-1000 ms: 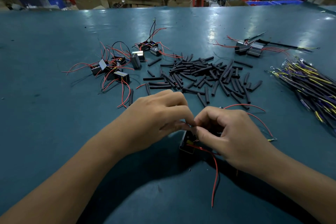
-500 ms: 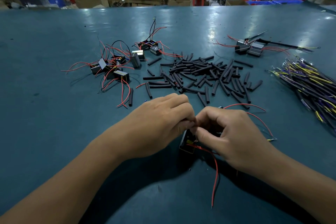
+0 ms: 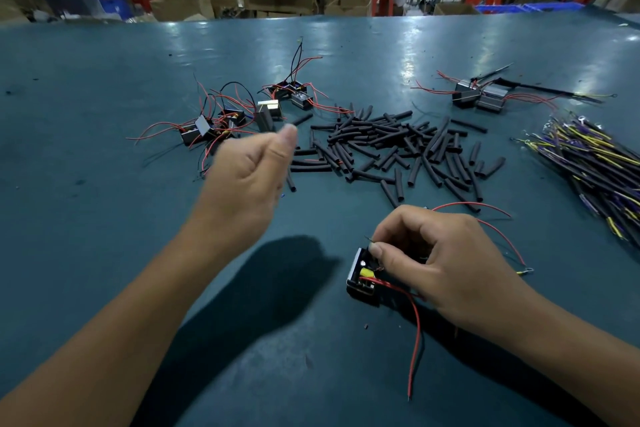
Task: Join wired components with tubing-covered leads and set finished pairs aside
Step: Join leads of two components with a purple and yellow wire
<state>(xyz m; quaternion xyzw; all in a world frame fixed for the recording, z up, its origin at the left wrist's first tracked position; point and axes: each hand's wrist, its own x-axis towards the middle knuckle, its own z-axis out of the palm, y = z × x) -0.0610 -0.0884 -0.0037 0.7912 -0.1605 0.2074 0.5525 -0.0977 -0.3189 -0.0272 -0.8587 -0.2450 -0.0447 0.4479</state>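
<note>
My right hand [image 3: 446, 263] pinches a thin lead between thumb and forefinger, just above a small black wired component [image 3: 360, 282] lying on the table. A long red wire [image 3: 415, 340] trails from the component toward me, and another red wire with a ring terminal [image 3: 528, 270] curves out to the right. My left hand [image 3: 242, 177] hovers above the table, left of the loose pile of black tubing pieces [image 3: 391, 146]. Its thumb is raised, its fingers are loosely curled, and nothing shows in it.
Several loose components with red wires [image 3: 214, 123] lie at the back left, with a few more [image 3: 291, 94] behind them. Joined units [image 3: 479, 97] sit at the back right. A bundle of yellow and purple leads [image 3: 595, 166] lies at the right edge of the teal table [image 3: 104, 218].
My left hand has let go of the lead it shared with the right hand and has moved up and to the left. The right hand stays at the component.
</note>
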